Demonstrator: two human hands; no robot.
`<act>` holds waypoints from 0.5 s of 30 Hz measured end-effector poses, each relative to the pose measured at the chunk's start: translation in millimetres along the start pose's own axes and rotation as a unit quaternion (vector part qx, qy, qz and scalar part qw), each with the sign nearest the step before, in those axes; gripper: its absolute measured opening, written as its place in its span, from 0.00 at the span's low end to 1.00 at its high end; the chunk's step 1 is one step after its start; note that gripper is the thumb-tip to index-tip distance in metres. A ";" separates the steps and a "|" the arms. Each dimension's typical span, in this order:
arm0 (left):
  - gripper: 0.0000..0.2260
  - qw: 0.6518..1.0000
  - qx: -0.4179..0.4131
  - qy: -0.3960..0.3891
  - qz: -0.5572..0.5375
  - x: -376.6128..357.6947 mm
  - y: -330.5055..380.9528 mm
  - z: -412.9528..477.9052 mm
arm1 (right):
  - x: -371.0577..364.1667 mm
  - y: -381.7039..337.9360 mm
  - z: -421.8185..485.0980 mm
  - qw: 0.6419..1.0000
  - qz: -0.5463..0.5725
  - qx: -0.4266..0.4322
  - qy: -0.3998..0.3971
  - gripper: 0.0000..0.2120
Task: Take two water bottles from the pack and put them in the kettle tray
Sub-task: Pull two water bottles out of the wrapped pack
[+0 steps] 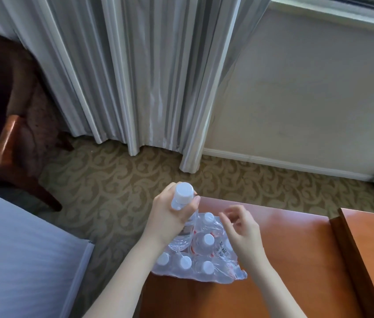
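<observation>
Left hand (172,216) wrapped round neck and shoulder of a water bottle (182,226), fingers closed just under white cap (183,192). Gripped high, prob. because neck is the only part clear of the wrap; bottle body tilted, lower half down inside torn plastic of the pack (199,255). Looks part-way out, not free yet.

Right hand (241,230) over far-right side of pack, fingers loosely curled and half open, holding nothing as far as can be seen; fingertips blurred, so contact w/ the film can't be told. Likely there to steady pack or peel film back while the other hand pulls.

Pack sits near left edge of table (284,249), shrink-wrap open on top, several white caps showing in rows, red-printed labels under the film. Placed at the edge prob. for reach from a standing position.

Further out: raised wooden panel (369,249) to the right on the table. Bed corner w/ white sheet (16,249) lower left, patterned carpet (112,184) between, chair (14,138) upper left, grey curtains (147,76) hanging to the floor, wall (307,99) under the window.

Kettle tray not in view, so no bottle seen in it. Judgement: first bottle mid-extraction, second untouched in pack. Risk: film snagging the base and dragging the whole pack off the edge.
</observation>
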State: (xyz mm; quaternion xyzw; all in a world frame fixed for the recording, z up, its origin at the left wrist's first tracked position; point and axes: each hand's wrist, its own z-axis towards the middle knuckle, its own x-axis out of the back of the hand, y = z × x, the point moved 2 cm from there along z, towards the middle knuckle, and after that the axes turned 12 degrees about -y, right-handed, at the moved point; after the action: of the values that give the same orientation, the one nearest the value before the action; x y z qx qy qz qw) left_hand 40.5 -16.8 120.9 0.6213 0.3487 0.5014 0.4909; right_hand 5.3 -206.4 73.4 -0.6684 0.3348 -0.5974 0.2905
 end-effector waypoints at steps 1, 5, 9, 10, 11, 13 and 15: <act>0.02 1.000 -0.001 0.003 -0.001 1.1 0.2 -1.2 | -8.7 14.0 2.8 0.998 -0.060 -0.011 -0.035 0.03; 0.02 1.000 -0.002 0.010 -0.008 3.8 1.7 -2.2 | -45.9 55.5 16.8 0.905 -0.369 0.008 -0.210 0.15; 0.03 1.000 0.002 0.019 -0.010 4.7 0.1 -1.7 | -66.1 66.6 29.2 0.833 -0.485 -0.003 -0.268 0.18; 0.02 1.000 0.004 0.021 -0.009 4.8 -0.9 -1.5 | -70.2 67.3 30.5 0.828 -0.491 -0.013 -0.270 0.19; 0.01 1.000 0.008 0.024 -0.009 5.0 -1.9 -1.4 | -74.2 68.6 30.3 0.824 -0.496 -0.024 -0.273 0.20; 0.01 0.999 0.016 0.029 -0.012 5.5 -3.6 -0.9 | -80.8 72.0 29.8 0.819 -0.506 -0.045 -0.268 0.18; 0.03 0.999 0.023 0.038 -0.015 7.1 -4.2 -1.2 | -83.6 74.8 30.7 0.828 -0.499 -0.060 -0.249 0.13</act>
State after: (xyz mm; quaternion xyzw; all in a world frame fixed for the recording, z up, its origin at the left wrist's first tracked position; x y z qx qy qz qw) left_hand 41.4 -8.8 118.9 0.6077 0.3876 0.5094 0.4701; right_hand 23.1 -185.8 -39.7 -0.8864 -0.0922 -0.4533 -0.0143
